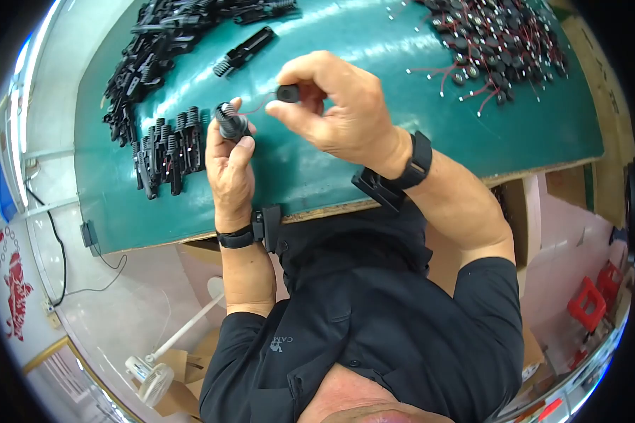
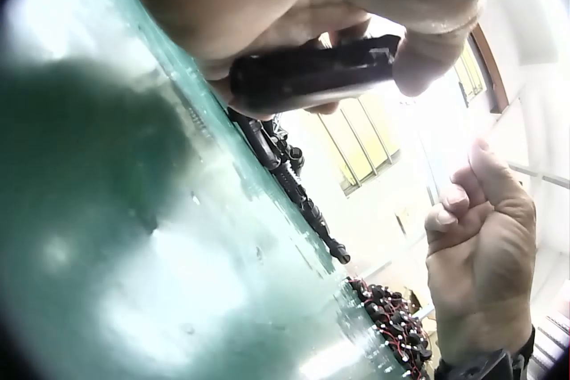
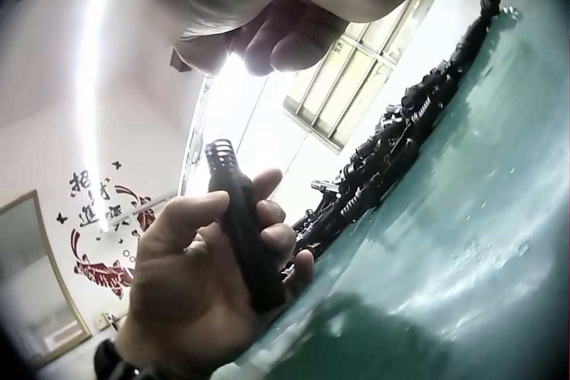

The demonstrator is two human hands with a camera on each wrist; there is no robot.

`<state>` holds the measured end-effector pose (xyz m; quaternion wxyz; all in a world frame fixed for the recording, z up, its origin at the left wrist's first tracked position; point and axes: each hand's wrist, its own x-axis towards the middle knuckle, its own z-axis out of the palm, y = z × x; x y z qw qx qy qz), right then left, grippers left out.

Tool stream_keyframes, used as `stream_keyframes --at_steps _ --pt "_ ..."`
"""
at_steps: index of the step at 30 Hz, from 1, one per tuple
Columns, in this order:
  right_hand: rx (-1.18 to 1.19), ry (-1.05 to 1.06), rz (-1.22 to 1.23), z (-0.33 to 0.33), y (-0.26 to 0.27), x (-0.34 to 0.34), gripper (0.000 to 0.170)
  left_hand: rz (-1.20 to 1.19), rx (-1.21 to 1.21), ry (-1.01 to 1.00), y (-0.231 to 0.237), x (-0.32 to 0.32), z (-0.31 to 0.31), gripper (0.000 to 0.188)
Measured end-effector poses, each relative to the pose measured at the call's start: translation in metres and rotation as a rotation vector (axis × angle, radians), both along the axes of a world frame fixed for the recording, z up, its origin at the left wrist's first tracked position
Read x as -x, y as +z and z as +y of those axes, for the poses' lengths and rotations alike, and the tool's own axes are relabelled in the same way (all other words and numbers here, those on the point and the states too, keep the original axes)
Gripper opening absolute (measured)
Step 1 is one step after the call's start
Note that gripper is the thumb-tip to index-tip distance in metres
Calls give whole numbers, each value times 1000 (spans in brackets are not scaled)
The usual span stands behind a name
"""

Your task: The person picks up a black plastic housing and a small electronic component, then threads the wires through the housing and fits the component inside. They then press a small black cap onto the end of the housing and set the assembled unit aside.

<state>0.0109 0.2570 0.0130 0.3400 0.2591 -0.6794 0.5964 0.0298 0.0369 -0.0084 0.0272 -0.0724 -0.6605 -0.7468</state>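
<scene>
Left hand (image 1: 231, 176) is gripping a black tubular housing (image 1: 231, 123) over the table (image 1: 473, 134), thumb and fingers wrapping the barrel, coiled end facing up and away from the wearer. Right hand (image 1: 346, 113) is pinching a round black disc (image 1: 288, 94), buzzer-looking, between thumb and fingers, just beside the housing and not touching it. A thin red lead (image 1: 257, 109) is spanning the gap toward the coiled end; I'm not seeing from here whether its tip is inside or only near. For doing this well, I'd be bracing the barrel low so the fingers aren't covering the coil, and moving the disc gently, since the lead is looking like the weak link. I'd be leaving slack in it, watching for snags on the coil turns, and pinching the disc by its rim, not where the lead is joining. Finished-looking or not, I can't tell, but similar black housings (image 1: 168, 151) are lying in a row left of the left hand, so I'd be giving that side some elbow clearance
</scene>
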Motion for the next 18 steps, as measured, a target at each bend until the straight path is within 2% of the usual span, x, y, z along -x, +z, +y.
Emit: stream_keyframes --at_steps 2,3,4,6,8,11,18 --pt "87 75 -230 -2 -1 -4 30 -51 -121 6 -6 3 -6 51" --pt "76 95 -216 -2 -2 -3 30 -76 -183 8 -6 4 -8 51" --pt "87 134 -272 -2 -4 -3 30 -62 -191 25 -5 3 -9 51" --pt "106 209 -394 -4 -7 -3 30 -34 -61 13 -3 0 -8 47" --pt "104 258 -419 -6 -8 -4 30 -19 -10 23 -1 -2 -4 45" --pt "112 334 -479 -7 -10 -5 31 119 47 -75 11 -2 4 41" --pt "20 261 -434 -7 -13 -3 32 154 88 70 3 -4 3 36"
